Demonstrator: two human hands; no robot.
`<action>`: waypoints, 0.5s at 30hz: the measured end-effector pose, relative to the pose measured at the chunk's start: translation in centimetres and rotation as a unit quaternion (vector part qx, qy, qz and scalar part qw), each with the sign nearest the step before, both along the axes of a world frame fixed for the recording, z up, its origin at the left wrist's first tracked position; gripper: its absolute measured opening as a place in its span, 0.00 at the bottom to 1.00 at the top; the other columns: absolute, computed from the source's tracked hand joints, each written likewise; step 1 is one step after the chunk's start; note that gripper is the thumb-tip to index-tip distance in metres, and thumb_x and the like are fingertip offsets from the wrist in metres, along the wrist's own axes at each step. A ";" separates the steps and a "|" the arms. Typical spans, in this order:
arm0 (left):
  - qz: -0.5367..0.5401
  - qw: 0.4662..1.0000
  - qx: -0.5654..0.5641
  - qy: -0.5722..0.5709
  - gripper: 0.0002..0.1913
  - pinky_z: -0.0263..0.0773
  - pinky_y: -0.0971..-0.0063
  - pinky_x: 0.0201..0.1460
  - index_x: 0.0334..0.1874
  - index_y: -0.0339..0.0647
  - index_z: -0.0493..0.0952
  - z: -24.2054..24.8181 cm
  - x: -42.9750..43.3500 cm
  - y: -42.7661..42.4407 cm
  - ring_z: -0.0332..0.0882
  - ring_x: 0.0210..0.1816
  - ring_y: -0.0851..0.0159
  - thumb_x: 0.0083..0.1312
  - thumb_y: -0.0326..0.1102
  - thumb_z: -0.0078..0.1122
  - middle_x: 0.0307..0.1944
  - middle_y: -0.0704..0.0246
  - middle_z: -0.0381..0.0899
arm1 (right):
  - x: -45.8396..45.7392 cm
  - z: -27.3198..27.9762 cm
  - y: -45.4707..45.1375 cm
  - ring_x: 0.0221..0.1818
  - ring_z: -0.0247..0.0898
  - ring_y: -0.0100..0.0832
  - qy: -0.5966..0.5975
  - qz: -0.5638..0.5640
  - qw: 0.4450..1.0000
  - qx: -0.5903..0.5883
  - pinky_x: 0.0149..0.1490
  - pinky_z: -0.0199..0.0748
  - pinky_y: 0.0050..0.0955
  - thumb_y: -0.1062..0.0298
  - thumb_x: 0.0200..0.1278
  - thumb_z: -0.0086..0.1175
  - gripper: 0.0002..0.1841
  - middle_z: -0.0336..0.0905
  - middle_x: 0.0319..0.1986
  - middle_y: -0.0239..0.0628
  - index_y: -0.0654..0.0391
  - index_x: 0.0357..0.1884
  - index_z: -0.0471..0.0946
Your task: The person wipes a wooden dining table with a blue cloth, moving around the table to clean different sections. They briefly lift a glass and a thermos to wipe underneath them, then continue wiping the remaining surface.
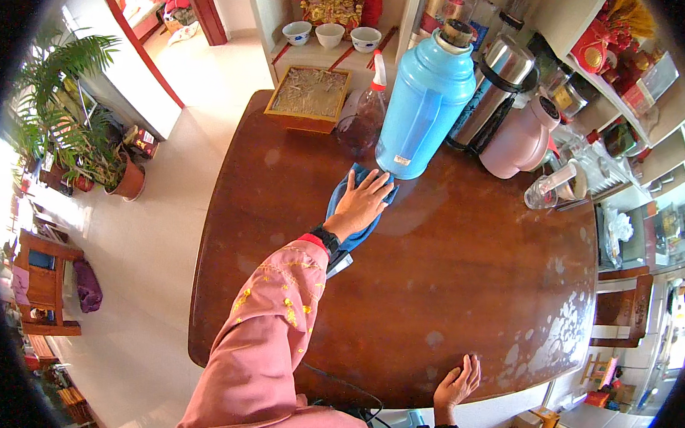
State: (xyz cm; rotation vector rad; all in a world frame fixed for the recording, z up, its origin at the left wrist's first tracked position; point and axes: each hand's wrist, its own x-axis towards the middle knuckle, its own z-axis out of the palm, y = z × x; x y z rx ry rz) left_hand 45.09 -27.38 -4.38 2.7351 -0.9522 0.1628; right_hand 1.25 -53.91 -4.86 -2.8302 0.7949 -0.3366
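My left hand (359, 206) presses a folded blue cloth (370, 230) down on the dark brown wooden table (420, 288), its fingers spread over the cloth. The fingertips are close to the base of a light blue thermos flask (423, 111) with a stopper on top. A flat dark and white object (340, 264) shows beside my left wrist, partly hidden by it; I cannot tell what it is. My right hand (457, 383) rests at the table's near edge, palm down, and holds nothing.
Behind the cloth stand a clear spray bottle (371, 111) and an ash-filled wooden box (309, 96). A steel flask (491, 88), a pink jug (520, 139) and a glass (541, 192) line the back right. Three bowls (329, 36) sit on a shelf. White spots (563, 330) mark the tabletop.
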 end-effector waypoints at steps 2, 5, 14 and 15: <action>-0.006 1.000 0.002 -0.008 0.26 0.45 0.35 0.76 0.74 0.50 0.64 0.1 -0.4 0.4 0.52 0.78 0.56 0.75 0.47 0.49 0.78 0.68 0.56 | -0.1 -0.1 -0.1 0.72 0.58 0.48 -0.003 0.001 1.000 0.000 0.73 0.52 0.50 0.69 0.71 0.45 0.20 0.68 0.67 0.43 0.54 0.64 0.73; -0.044 0.999 -0.008 0.023 0.29 0.45 0.41 0.78 0.74 0.57 0.64 0.1 -1.6 2.9 0.52 0.78 0.58 0.72 0.50 0.53 0.78 0.69 0.56 | -0.3 -0.1 -0.1 0.72 0.58 0.48 -0.011 0.009 1.000 0.004 0.73 0.52 0.50 0.69 0.71 0.45 0.20 0.68 0.67 0.43 0.54 0.64 0.73; 0.293 0.956 -0.002 -0.011 0.27 0.48 0.34 0.73 0.70 0.54 0.68 -0.7 3.4 17.7 0.53 0.77 0.52 0.69 0.48 0.55 0.74 0.65 0.62 | -0.3 -0.6 -0.2 0.71 0.60 0.47 -0.010 0.012 1.000 -0.013 0.73 0.53 0.48 0.68 0.71 0.45 0.21 0.68 0.68 0.43 0.53 0.65 0.71; 0.365 0.931 -0.010 0.003 0.27 0.47 0.33 0.73 0.71 0.55 0.68 -1.1 3.9 18.2 0.52 0.77 0.51 0.70 0.49 0.53 0.75 0.65 0.60 | -0.3 -0.6 -0.2 0.71 0.60 0.47 -0.003 0.003 1.000 -0.012 0.73 0.53 0.48 0.68 0.71 0.45 0.21 0.68 0.68 0.43 0.53 0.65 0.71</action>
